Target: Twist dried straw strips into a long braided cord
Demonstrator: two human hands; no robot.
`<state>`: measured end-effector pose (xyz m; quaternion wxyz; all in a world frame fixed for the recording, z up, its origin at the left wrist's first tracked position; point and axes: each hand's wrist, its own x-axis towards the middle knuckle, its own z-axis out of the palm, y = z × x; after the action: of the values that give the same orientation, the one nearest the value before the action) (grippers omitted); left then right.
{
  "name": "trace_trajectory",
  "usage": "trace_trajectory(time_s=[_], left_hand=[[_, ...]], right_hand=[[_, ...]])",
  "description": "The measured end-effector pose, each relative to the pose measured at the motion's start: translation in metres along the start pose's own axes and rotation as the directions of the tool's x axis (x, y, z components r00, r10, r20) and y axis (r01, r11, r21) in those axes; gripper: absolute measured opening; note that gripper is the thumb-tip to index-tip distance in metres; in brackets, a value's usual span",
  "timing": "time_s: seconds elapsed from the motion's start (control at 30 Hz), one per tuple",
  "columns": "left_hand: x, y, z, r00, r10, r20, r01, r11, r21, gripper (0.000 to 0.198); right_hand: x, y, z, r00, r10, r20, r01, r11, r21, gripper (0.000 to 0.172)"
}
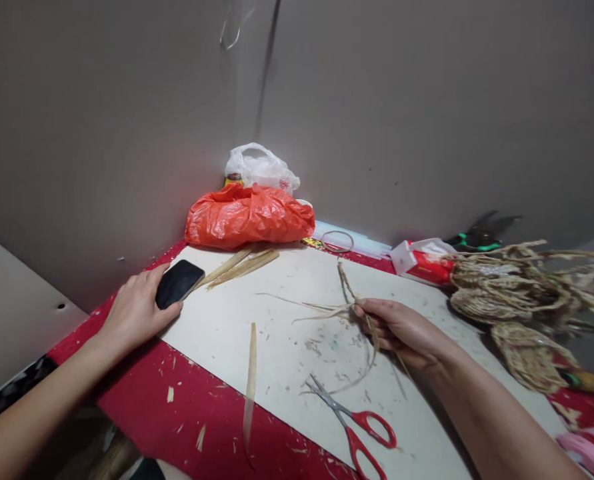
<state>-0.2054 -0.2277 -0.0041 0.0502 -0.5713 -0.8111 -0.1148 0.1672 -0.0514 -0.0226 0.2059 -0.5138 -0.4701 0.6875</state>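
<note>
My left hand [139, 300] grips a black smartphone [179, 283] by its sides, at the left end of the white board [217, 333]. Pinched in my right hand [397, 327] is a partly braided straw cord [347, 279], its loose strands fanning out to the left and hanging below. Below that hand lie scissors [344, 410] with red handles, blades slightly apart. A single dry straw strip [251, 380] rests across the board's front edge. Several wider strips [247, 267] lie beside the phone, partly hidden behind it.
An orange plastic bag [249, 217] and a white plastic bag [261, 167] stand against the wall. At the right are a red tissue pack [424, 260], bundles of braided cord [501, 293] and green-and-black pliers [481, 237]. Straw scraps litter the red cloth [187, 407].
</note>
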Motion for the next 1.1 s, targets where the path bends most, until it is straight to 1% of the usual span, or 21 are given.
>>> trace_trajectory(time_s=[0.13, 0.27, 0.37, 0.5, 0.77, 1.0, 1.1], left_hand=[[0.012, 0.005, -0.002, 0.999, 0.009, 0.038, -0.011, 0.998, 0.055, 0.064], [0.016, 0.008, 0.002, 1.0, -0.005, 0.014, 0.004, 0.994, 0.111, 0.063], [0.017, 0.01, 0.005, 1.0, -0.013, -0.005, 0.014, 0.992, 0.122, 0.064], [0.018, 0.013, 0.005, 0.999, -0.044, -0.019, 0.045, 0.993, 0.107, 0.067], [0.015, 0.012, 0.004, 0.993, -0.116, -0.002, 0.116, 0.991, 0.063, 0.071], [0.015, 0.009, 0.004, 0.994, -0.112, 0.006, 0.112, 0.994, -0.012, 0.072], [0.015, 0.007, 0.006, 0.996, -0.084, 0.0, 0.084, 0.996, -0.037, 0.073]], right_hand=[[0.002, 0.001, -0.002, 1.0, 0.006, -0.001, -0.006, 1.0, -0.017, 0.023], [0.004, 0.002, -0.004, 1.0, 0.03, 0.0, -0.03, 1.0, -0.005, 0.025], [0.005, 0.003, -0.005, 0.999, 0.04, 0.009, -0.04, 0.999, 0.012, 0.026], [0.005, 0.003, -0.005, 0.999, 0.05, 0.002, -0.05, 0.999, 0.018, 0.027], [0.004, 0.0, -0.003, 0.999, 0.034, -0.015, -0.034, 0.999, -0.03, 0.027], [0.003, 0.001, -0.004, 0.999, 0.046, -0.012, -0.046, 0.999, -0.007, 0.03], [0.002, 0.0, -0.002, 0.999, 0.043, -0.013, -0.044, 0.999, -0.006, 0.031]])
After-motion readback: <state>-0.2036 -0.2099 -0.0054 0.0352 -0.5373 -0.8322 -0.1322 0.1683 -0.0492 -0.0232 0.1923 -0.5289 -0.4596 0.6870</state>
